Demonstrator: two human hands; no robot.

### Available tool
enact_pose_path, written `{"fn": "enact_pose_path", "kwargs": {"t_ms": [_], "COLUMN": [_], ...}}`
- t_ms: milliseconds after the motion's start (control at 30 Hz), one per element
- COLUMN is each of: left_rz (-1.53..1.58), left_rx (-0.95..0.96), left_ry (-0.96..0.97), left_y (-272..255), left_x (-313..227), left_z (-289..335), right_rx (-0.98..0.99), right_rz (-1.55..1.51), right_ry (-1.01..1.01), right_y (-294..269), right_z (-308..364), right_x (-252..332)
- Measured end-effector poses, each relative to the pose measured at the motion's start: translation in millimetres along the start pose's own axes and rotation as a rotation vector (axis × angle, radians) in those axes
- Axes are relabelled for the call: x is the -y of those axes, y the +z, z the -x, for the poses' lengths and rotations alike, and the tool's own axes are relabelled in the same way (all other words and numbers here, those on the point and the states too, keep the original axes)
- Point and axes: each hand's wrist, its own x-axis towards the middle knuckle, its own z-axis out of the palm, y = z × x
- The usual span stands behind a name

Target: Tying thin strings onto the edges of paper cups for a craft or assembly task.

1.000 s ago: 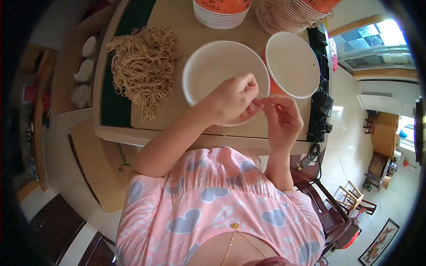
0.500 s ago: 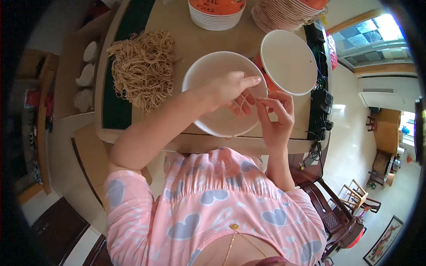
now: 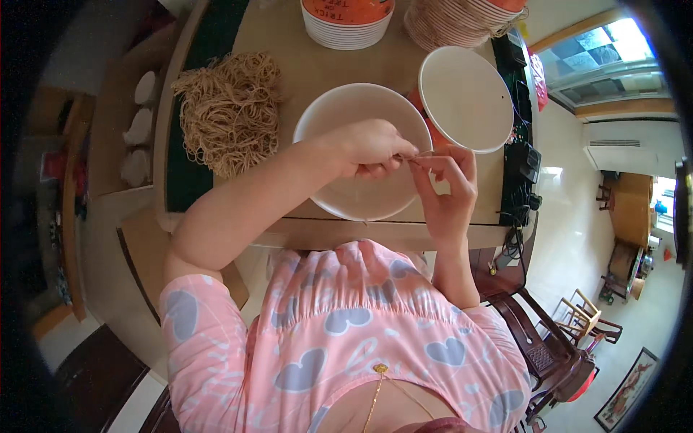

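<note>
A round white bowl-like paper bucket (image 3: 346, 108) stands at the front of the table, its pale inside facing up. Over its right rim my two hands meet. My left hand (image 3: 369, 148) reaches across the opening with fingers curled and thumb and forefinger pinched on a thin beige string. From the right, my right hand (image 3: 449, 180) pinches the same string by its fingertips, touching the left fingertips. Most of the string is hidden by the fingers. A tangled heap of beige strings (image 3: 229, 112) lies to the left of the bucket.
Another bucket (image 3: 465, 101), orange outside, stands tilted to the right. Behind are a stack of orange-and-white buckets (image 3: 346, 29) and a second stack (image 3: 447, 22) with strings hanging on it. Black adapters and cables (image 3: 525, 162) line the right table edge. An open carton (image 3: 119, 137) stands left.
My left hand has turned and closed, its fingers curling in toward the right fingertips. The string that showed between the fingers is now mostly covered. My right hand stays nearly in place.
</note>
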Motion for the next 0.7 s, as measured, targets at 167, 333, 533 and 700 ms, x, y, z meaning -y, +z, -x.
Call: {"fn": "enact_pose_path", "kwargs": {"t_ms": [167,333,533,700], "left_rz": [0.103,-0.034,0.066,-0.042], "left_rx": [0.124,0.054,0.127,0.032], "left_ry": [-0.057,0.004,-0.070,-0.024], "left_y": [-2,0,-4,-1], "left_x": [-2,4,7,5], "left_z": [3,-4,-13,-7], "right_rx": [-0.025,-0.048,0.042,0.007], "right_rz": [0.021,-0.001,-0.084,-0.096], "right_ry": [-0.029,-0.084,-0.083,-0.069], "right_y": [2,2,3,4], "right_z": [3,6,6,7], "right_x": [-6,-4,-3,-3]}}
